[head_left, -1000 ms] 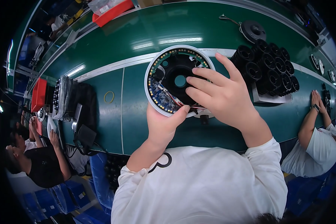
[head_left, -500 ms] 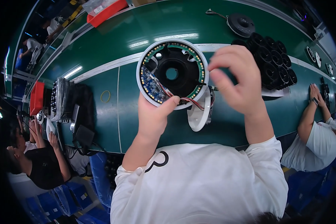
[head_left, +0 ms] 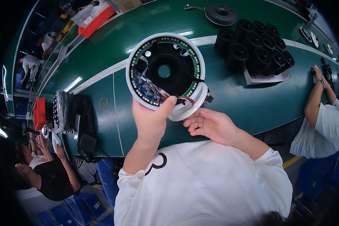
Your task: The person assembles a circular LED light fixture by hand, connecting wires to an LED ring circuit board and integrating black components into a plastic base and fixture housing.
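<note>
My left hand [head_left: 151, 116] is closed on the lower rim of a round white housing [head_left: 129, 81], its thumb over the front edge. Inside the housing are a ring of small LEDs on a green board, a blue circuit board [head_left: 147, 87] and a black funnel-shaped core with a hole in its middle. Red, black and white wires run from the boards to the lower right rim. There a curved white cover [head_left: 186, 113] hangs against the housing, partly behind it. My right hand [head_left: 214, 127] has its fingers curled at the cover's lower edge, gripping it; some fingertips are hidden.
Stacked black ring-shaped parts [head_left: 261, 49] sit on a white tray [head_left: 267, 78] at the right. Beyond lies a dark round unit [head_left: 220, 15] with a cable. A yellow rubber band [head_left: 103, 103] and a red bin [head_left: 39, 113] are leftward. Co-workers sit at both sides.
My right hand has come down from the housing's right side to the white cover below. The cover has swung up closer to the housing. My left hand still holds the housing.
</note>
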`<state>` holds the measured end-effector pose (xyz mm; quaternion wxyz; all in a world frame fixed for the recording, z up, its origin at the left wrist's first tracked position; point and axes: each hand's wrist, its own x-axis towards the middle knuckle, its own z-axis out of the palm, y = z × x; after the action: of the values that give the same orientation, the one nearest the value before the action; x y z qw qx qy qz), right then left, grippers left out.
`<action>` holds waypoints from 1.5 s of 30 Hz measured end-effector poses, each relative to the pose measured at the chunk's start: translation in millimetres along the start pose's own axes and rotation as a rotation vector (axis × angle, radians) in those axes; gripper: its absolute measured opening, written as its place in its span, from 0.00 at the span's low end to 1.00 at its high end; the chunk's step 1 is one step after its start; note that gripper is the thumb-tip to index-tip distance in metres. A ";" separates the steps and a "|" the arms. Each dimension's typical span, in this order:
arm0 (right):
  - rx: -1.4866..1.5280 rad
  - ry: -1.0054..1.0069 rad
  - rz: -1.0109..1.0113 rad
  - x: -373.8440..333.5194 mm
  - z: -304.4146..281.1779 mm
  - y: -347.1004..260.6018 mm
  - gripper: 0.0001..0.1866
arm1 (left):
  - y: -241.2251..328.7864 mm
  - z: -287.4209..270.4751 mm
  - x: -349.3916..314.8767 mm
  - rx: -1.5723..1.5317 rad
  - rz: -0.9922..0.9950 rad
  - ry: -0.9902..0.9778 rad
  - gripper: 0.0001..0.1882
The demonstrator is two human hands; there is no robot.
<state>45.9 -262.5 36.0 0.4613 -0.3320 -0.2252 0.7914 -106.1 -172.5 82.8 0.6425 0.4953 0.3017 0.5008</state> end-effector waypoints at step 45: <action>-0.908 0.500 -1.342 27.1 -6.0 -29.9 0.13 | -29.0 8.9 -23.2 -0.213 -0.347 -0.022 0.29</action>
<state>58.0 -224.3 43.1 0.6914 -0.4462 -0.5617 0.0858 -95.6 -197.6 56.1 0.7711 0.3704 0.3210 0.4063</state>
